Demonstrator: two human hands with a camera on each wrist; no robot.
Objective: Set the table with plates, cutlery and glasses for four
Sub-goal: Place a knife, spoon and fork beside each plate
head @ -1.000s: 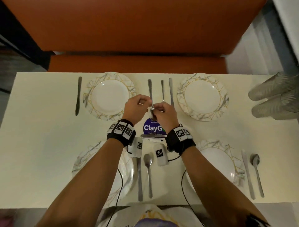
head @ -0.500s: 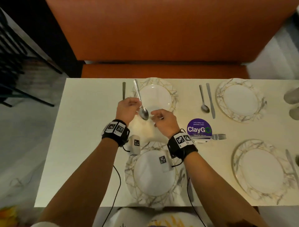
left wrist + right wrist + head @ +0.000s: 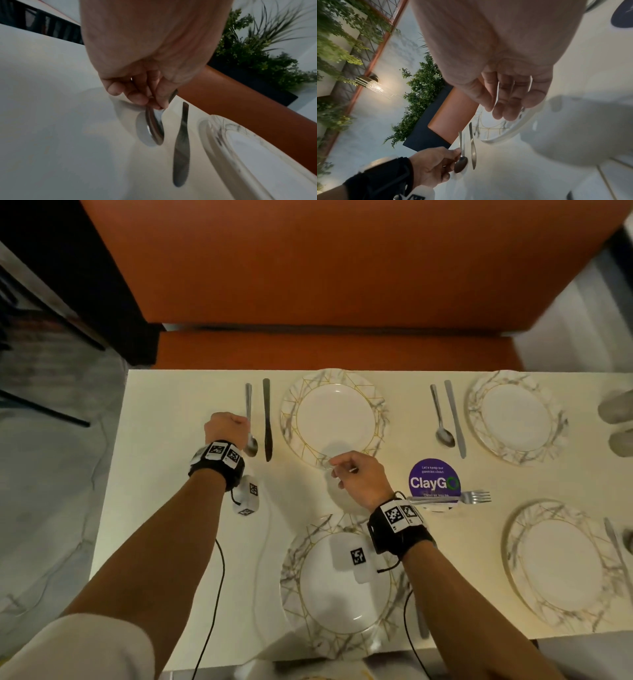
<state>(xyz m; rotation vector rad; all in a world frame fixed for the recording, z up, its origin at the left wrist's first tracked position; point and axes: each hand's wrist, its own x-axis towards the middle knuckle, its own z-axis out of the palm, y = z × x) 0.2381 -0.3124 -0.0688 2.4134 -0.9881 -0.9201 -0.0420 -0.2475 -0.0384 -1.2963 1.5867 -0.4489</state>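
The left hand (image 3: 224,428) pinched a spoon (image 3: 249,422) just beside the knife (image 3: 267,419) of the far-left plate (image 3: 334,419), apparently to release next, while the right hand (image 3: 359,479) hung loosely curled, empty.

Spoon (image 3: 249,419) left of knife (image 3: 267,419), knife left of far plate (image 3: 291,419); fork (image 3: 455,498) between right plates
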